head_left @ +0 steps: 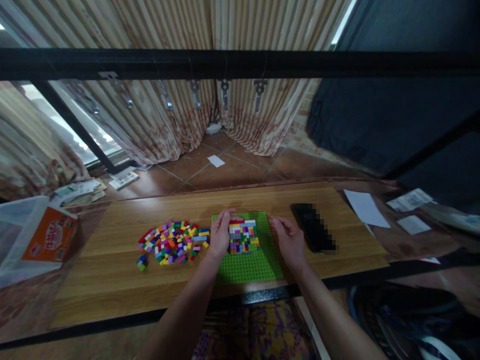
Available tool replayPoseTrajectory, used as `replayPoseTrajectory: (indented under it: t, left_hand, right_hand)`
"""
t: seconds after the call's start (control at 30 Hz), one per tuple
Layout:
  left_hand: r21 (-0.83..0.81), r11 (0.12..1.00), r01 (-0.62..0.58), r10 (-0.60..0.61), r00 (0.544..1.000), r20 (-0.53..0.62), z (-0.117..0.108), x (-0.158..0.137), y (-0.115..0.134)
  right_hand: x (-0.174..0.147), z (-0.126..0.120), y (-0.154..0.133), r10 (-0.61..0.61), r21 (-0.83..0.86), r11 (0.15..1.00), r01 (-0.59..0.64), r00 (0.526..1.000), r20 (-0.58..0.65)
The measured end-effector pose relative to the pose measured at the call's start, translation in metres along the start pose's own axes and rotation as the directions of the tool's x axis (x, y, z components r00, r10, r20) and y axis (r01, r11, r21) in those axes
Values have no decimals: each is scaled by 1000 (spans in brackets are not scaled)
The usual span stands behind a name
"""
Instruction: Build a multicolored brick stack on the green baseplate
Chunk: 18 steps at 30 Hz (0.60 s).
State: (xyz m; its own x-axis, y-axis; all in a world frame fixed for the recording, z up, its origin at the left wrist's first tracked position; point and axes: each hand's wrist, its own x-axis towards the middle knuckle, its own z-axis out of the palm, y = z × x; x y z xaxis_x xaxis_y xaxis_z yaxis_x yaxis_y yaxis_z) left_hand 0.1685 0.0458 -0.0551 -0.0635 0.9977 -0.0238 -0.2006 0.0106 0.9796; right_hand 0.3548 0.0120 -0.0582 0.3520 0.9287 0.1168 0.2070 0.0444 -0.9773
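A green studded baseplate [247, 270] lies on the table, with a block of many-coloured toy bricks [244, 237] built on its upper middle, a white and light-blue row along the far side. My left hand [220, 234] rests over the plate's left edge, its closed fingers at the block's far left corner; whatever they hold is hidden. Just beyond the plate's right edge is my right hand [289, 241], fingers curled and thumb drawn in. Anything between its fingertips is too small to make out. Left of the plate spreads a pile of loose toy bricks [174, 242].
A black phone-like object [313, 227], partly pixelated, lies right of my right hand on the wooden table [101, 280]. A clear plastic bin [22, 220] with an orange label stands at far left. Papers [367, 207] lie beyond the right end. A dark bar [240, 64] crosses above.
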Motion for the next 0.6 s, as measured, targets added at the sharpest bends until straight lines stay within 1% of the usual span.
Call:
replayPoseTrajectory:
  t: [0.07,0.13,0.17,0.2,0.27,0.33,0.4,0.5,0.6]
  left_hand:
    - [7,1000,-24,24,1000,-9,1,0,1]
    - [11,999,-31,31,999,-15,2,0,1]
    - [15,999,-32,32,999,-18,2,-1,2]
    - [22,999,-33,34,999,-19,3,-1,3]
    - [44,998,-43,44,999,-19,3,-2,4]
    - [74,996,-53,55,998,-22,2,-2,4]
    - [98,994,-56,59,998,-28,1,-1,3]
    - [112,993,-44,48,998,-34,0,0,-1]
    - [117,992,-43,47,998,-34,-1,1,-2]
  right_hand:
    - [4,-29,3,-71,-131,990,54,989,-130]
    - [11,-59,7,-126,-353,934,47,970,-205]
    - [15,-73,9,-153,-463,886,29,960,-234]
    - [19,-84,12,-161,-573,819,0,960,-229]
    - [25,-100,16,-113,-730,676,-100,965,-237]
    - [29,-105,20,-26,-809,555,-194,968,-250]
    - [30,-102,22,55,-839,483,-251,965,-257]
    - [33,-96,20,116,-857,426,-289,957,-265]
    - [39,-93,16,142,-861,404,-308,951,-273]
